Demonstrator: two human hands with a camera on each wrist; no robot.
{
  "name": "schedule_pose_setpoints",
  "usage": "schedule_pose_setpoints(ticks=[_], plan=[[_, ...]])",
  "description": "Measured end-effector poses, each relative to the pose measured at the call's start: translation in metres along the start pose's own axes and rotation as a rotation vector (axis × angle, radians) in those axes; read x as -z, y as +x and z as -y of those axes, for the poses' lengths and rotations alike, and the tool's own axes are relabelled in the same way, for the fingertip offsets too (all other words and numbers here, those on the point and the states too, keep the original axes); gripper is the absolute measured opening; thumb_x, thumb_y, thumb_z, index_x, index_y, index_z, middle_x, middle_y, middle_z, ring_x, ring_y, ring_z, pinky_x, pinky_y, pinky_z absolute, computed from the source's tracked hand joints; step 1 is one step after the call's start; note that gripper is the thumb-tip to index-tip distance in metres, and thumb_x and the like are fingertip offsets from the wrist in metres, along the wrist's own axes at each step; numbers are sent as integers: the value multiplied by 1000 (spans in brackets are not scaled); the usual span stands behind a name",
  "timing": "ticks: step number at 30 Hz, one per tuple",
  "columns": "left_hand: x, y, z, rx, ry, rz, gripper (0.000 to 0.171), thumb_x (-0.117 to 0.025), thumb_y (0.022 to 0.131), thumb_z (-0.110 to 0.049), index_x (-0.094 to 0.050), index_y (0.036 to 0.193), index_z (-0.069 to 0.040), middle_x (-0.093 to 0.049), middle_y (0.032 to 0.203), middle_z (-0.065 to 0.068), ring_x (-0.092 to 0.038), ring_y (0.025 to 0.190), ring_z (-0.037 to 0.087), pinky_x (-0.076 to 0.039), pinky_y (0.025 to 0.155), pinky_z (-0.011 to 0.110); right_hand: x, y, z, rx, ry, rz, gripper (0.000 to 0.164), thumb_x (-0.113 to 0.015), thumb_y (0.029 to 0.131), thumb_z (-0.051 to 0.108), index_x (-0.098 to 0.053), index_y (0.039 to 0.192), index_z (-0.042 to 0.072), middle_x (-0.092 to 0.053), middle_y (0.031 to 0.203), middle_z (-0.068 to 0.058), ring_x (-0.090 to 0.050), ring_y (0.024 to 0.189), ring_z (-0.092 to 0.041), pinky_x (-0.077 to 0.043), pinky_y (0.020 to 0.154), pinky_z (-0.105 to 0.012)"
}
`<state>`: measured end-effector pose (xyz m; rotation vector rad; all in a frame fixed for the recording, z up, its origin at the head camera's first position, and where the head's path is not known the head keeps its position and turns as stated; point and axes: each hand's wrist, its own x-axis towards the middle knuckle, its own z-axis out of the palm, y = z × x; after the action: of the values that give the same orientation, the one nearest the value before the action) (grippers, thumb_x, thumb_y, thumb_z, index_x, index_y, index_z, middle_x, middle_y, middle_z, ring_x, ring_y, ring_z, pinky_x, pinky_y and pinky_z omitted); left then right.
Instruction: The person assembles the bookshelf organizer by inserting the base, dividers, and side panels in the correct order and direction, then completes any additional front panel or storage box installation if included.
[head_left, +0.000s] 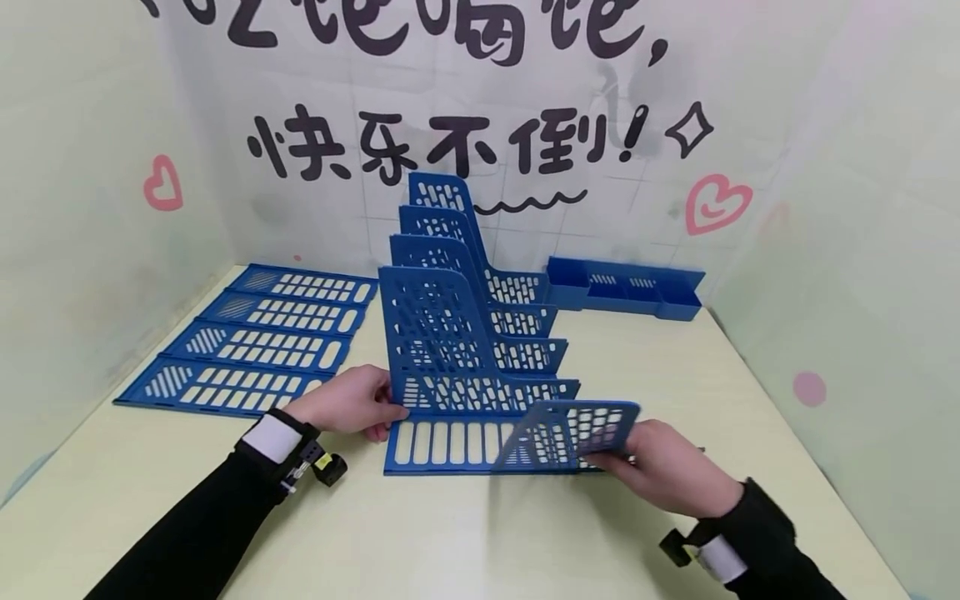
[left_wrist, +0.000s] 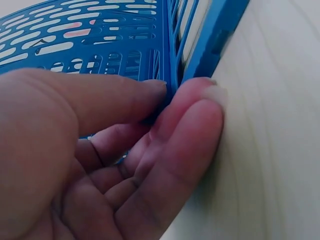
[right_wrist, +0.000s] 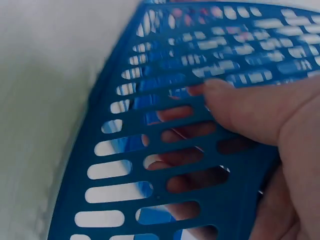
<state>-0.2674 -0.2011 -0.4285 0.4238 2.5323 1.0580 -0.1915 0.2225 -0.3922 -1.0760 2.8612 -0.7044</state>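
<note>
A partly assembled blue magazine file rack [head_left: 435, 312] stands mid-table, with several perforated dividers upright in a row. Its front base section [head_left: 442, 443], slotted and flat, lies before the nearest divider. My left hand [head_left: 351, 404] pinches the rack's left lower edge where the nearest divider meets the base; in the left wrist view the thumb [left_wrist: 120, 97] presses on the upright side. A loose blue perforated panel [head_left: 558, 407] is tilted above the base's right part. My right hand [head_left: 675, 471] grips it, thumb on the near face and fingers behind, seen through the slots [right_wrist: 240, 200].
Several flat blue slotted panels [head_left: 247, 329] lie in a row on the table's left. A blue compartment tray [head_left: 622, 296] stands at the back right, against the wall sheet [head_left: 450, 83] with black lettering. Pale wood tabletop [head_left: 420, 542] extends in front.
</note>
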Motion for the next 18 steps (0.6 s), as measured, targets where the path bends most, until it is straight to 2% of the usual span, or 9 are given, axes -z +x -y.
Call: schedule_pose_setpoints(ticks=[5,9,14,17,18], plan=[[0,3,-5,14,-7,9,10,-69,97,-16,-69,100,-6,-70,67,5,-69,55,18,-60,57,33,-13,22,21,-1,45,22,15,-68,99,18,-78,110,14,-79,97,4,-60,71,6,-52,63,-19],[-1,1,-4,14,-15,9,10,-69,97,-16,-68,98,-6,-70,67,5,-69,55,18,-60,57,33,-26,41,42,7,31,24,11,-69,98,18,-77,100,12,-76,84,6,-49,60,6,-44,55,-17],[-1,-1,-1,-74,-61,36,10,-62,100,-10,-71,100,-6,-70,68,5,-69,56,19,-60,55,33,-41,64,68,40,38,42,14,-67,100,19,-75,93,10,-58,67,12,-38,52,4,-34,50,-16],[1,-3,2,-142,-87,68,18,-58,102,-8,-72,113,-8,-74,76,6,-71,57,22,-61,55,35,-45,75,81,44,71,83,16,-63,102,18,-76,103,9,-47,63,12,-34,50,2,-29,51,-16],[2,-4,3,-178,-43,65,18,-60,100,-7,-72,114,-8,-75,79,5,-71,60,20,-60,55,34,-46,78,84,45,84,94,16,-63,102,18,-77,105,9,-45,62,13,-34,50,2,-28,51,-16]])
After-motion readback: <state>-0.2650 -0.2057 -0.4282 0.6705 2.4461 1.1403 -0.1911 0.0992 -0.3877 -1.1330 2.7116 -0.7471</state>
